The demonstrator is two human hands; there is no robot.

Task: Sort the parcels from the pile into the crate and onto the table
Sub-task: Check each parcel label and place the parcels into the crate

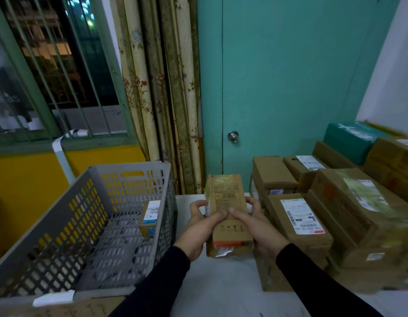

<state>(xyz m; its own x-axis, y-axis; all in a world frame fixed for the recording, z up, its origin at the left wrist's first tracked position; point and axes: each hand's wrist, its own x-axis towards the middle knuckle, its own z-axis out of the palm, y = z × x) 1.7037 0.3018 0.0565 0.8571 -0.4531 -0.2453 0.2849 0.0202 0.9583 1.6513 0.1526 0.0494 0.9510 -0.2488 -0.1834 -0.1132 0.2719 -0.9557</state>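
I hold a narrow brown cardboard parcel point(228, 202) with a barcode print and an orange end, above the white table point(221, 291). My left hand point(198, 227) grips its left side with the thumb on top. My right hand point(255, 225) grips its right side, thumb across the top face. The grey plastic crate point(61, 216) stands to the left; one small box with a white label point(150, 216) leans against its right wall inside. The pile of brown parcels point(349, 213) lies on the right.
A teal parcel point(349, 138) sits at the back of the pile. Behind the table are a teal door with a knob point(232, 136), floral curtains point(162, 99) and a barred window point(50, 65). A flat cardboard sheet point(61, 307) lies under the crate's front edge.
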